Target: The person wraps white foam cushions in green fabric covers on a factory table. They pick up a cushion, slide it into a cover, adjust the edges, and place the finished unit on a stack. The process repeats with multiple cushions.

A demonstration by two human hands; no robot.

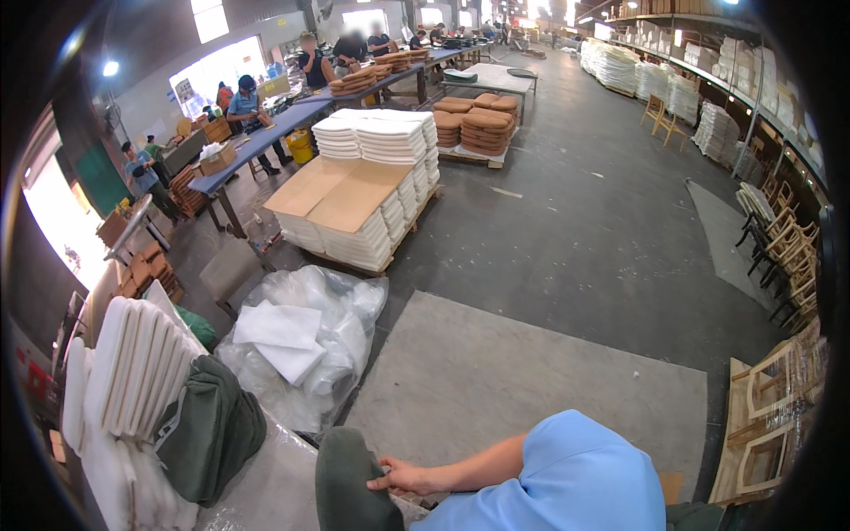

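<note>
A dark green padded seat cushion (351, 482) stands on edge at the bottom of the view, on a table covered in clear plastic (274, 482). My right hand (400, 478) reaches in from the right, below a light blue sleeve, and its fingers are closed on the cushion's right edge. My left hand does not show. Left of the cushion lies a heap of dark green fabric covers (212, 434). Behind that heap, white foam pads (146, 367) lean in a row, with more white padding below them.
A large clear plastic bag of white material (305, 327) lies past the table. Farther off stand a pallet of white pads topped with cardboard (345, 190) and stacked brown cushions (482, 128). People work along a blue table (266, 142). Wooden chair frames (770, 398) line the right side.
</note>
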